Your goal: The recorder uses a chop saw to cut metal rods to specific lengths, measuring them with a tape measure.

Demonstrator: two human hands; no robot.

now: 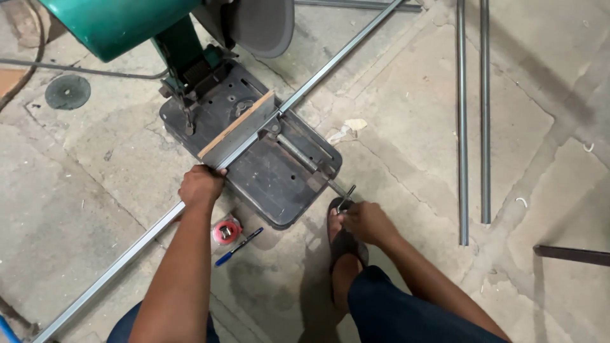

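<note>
A green chop saw (127,25) with a grey cutting disc (260,25) stands on its dark base plate (279,184) on the floor. A long thin metal bar (330,63) lies across the base in the vise, running from upper right to lower left. My left hand (200,186) is shut on the bar at the base's near-left edge. My right hand (365,221) grips the vise screw handle (346,197) at the base's front corner. My foot in a sandal (346,251) rests just below that hand.
A red tape measure (225,232) and a blue pen (238,246) lie on the concrete floor below the base. Two long metal bars (473,114) lie at the right. A spare disc (67,92) lies at the left, a dark bar (572,254) at the right edge.
</note>
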